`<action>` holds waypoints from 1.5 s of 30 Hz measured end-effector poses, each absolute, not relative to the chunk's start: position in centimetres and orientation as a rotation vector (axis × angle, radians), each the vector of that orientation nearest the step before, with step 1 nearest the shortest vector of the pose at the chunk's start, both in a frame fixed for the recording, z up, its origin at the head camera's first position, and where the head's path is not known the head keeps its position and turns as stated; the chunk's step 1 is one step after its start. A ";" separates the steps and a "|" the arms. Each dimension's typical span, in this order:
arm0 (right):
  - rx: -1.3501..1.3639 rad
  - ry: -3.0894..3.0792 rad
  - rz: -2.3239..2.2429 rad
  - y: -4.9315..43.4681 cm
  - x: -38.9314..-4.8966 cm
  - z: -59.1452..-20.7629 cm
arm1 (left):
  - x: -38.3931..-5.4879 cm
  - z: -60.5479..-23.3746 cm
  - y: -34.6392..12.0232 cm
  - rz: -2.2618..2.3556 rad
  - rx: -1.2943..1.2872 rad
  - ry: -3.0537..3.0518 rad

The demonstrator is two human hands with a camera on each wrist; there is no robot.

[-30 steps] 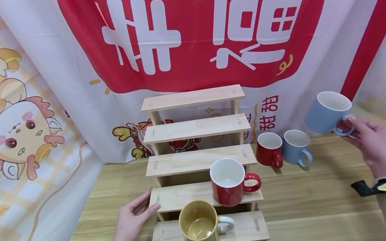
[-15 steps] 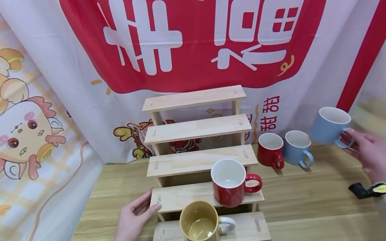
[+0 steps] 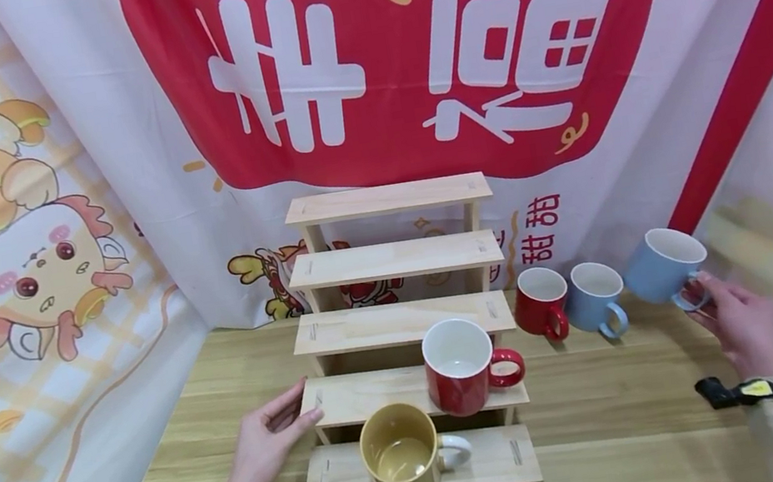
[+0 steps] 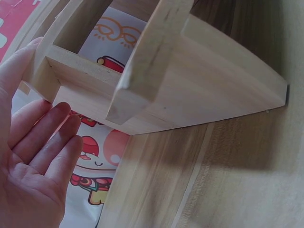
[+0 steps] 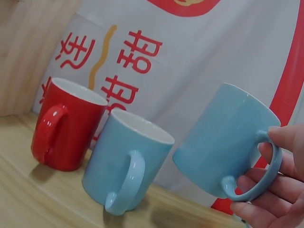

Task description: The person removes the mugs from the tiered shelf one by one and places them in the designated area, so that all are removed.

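In the head view my left hand (image 3: 266, 441) is at the left end of a stepped wooden display rack (image 3: 402, 323). The left wrist view has its thumb and index finger on either side of a plank end (image 4: 45, 78), the other fingers extended. My right hand (image 3: 744, 323) pinches the handle of a light blue mug (image 3: 663, 264), upright but tilted, its base seemingly just off the table. Left of it stand another light blue mug (image 5: 126, 161) and a red mug (image 5: 71, 123). On the rack's lower steps sit a red mug (image 3: 458, 381) and a yellow mug (image 3: 400, 458) with a white handle.
The rack stands on a wood-grain table (image 3: 613, 424). A printed cloth (image 3: 570, 203) hangs close behind the rack and mugs, with more cloth on the left (image 3: 175, 392) and right sides. The rack's three upper steps carry nothing.
My right hand has lowered the held blue mug towards the table, near the other blue mug. The left hand and the rack have stayed in place.
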State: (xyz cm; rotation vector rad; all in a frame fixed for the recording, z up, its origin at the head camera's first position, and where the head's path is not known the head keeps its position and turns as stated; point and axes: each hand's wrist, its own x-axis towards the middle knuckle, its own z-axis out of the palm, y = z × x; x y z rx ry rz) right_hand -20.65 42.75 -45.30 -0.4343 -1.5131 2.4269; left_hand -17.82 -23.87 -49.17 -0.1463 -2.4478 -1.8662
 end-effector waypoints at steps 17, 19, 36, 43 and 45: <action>-0.549 -1.585 2.355 42.5 -20.6 -48.2 | -17.7 -49.0 -23.8 -1.868 -0.136 -2.446; -0.577 -1.606 2.336 42.5 -20.7 -48.4 | -17.7 -49.0 -23.8 -1.867 -0.133 -2.446; -0.715 -1.687 2.265 41.8 -21.4 -50.1 | -17.7 -49.1 -23.8 -1.865 -0.126 -2.448; -0.835 -1.772 2.142 41.1 -22.0 -50.4 | -17.8 -49.2 -23.8 -1.868 -0.124 -2.450; -0.851 -1.791 2.103 40.9 -22.2 -50.5 | -17.8 -49.2 -23.8 -1.868 -0.123 -2.447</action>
